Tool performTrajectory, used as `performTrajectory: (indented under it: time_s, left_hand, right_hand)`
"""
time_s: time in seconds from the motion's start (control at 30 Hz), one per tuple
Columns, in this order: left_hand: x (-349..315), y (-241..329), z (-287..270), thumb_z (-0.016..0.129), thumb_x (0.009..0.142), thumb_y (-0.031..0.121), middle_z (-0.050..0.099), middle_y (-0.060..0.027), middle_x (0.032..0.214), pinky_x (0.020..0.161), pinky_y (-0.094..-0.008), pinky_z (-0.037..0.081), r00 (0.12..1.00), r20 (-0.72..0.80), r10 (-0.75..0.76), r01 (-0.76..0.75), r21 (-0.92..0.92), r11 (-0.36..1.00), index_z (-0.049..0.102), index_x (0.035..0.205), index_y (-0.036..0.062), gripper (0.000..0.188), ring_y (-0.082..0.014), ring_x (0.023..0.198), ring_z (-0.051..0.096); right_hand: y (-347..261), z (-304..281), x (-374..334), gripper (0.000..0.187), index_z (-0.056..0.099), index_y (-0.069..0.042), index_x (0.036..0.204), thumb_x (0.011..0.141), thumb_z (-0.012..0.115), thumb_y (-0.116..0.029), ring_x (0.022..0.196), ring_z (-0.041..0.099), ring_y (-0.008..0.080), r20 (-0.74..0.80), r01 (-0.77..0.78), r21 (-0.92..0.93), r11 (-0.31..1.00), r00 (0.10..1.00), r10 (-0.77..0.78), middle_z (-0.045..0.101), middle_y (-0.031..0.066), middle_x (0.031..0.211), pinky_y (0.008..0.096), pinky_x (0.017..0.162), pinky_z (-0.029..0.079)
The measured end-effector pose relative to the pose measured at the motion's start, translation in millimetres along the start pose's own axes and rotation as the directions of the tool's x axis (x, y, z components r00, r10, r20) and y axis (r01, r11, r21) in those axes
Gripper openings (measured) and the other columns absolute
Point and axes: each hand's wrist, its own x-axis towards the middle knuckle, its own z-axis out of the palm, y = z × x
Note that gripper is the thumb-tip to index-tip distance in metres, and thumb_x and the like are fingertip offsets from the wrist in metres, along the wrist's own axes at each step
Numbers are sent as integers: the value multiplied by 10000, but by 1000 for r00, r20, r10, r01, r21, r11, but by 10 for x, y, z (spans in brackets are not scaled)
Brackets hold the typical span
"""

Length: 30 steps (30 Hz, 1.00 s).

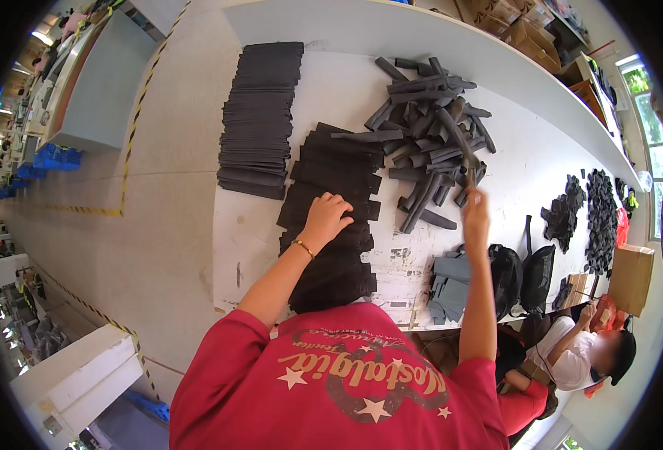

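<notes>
My left hand (pixel 327 219) rests on a layered row of flat black strips (pixel 331 262), its fingers bent a little and apart from the thumb. It presses on the strips without gripping one that I can make out. My right hand (pixel 477 219) is raised at the near right edge of a loose heap of dark curled strips (pixel 429 142). Motion smears its fingers, so whether they hold a strip is unclear. Lying across the far end of the layered row is one single strip (pixel 367 136).
A neat stack of dark strips (pixel 260 120) stands at the far left of the white table (pixel 316 82). Grey flat pieces (pixel 450 285) and black bags (pixel 505 277) lie to the right. Beyond them are small black heaps (pixel 564 210), a cardboard box (pixel 631 279) and a seated person (pixel 567 349).
</notes>
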Motion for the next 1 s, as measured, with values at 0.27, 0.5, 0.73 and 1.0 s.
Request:
performTrajectory:
  time_s: [0.27, 0.5, 0.73, 1.0]
  left_hand:
    - [113, -121, -89, 732, 707, 65, 646, -67, 820, 716, -277, 498, 863, 308, -400, 504, -473, 723, 652, 832, 10, 157, -165, 747, 623]
    - [166, -2, -243, 722, 715, 81, 645, -65, 809, 722, -300, 490, 891, 281, -357, 453, -497, 740, 661, 811, 15, 131, -193, 747, 611]
    - [345, 769, -359, 704, 693, 121, 634, -81, 886, 777, -355, 464, 973, 14, 228, -201, -420, 885, 661, 805, 87, 125, -263, 900, 582]
    - [-223, 259, -26, 640, 870, 170, 602, -101, 1028, 877, -394, 510, 766, 359, -534, 61, -867, -495, 619, 993, 37, 183, -257, 980, 598]
  right_hand:
    - [137, -370, -771, 169, 602, -138, 1059, 904, 552, -180, 686, 604, 319, 430, 442, -335, 832, 857, -282, 616, 113, 779, 409, 599, 459]
    - [-46, -354, -701, 173, 608, -154, 1055, 889, 568, -176, 695, 616, 303, 540, 562, -351, 749, 775, -328, 630, 96, 805, 402, 585, 470]
    - [-1, 641, -862, 270, 573, -127, 1175, 909, 524, -113, 634, 600, 251, 545, 347, 90, 934, 767, -338, 604, 137, 705, 375, 571, 453]
    - [-321, 1177, -1445, 254, 535, 1, 1163, 921, 506, -70, 577, 451, 89, 511, -76, 358, 931, 850, -127, 509, 18, 632, 260, 524, 384]
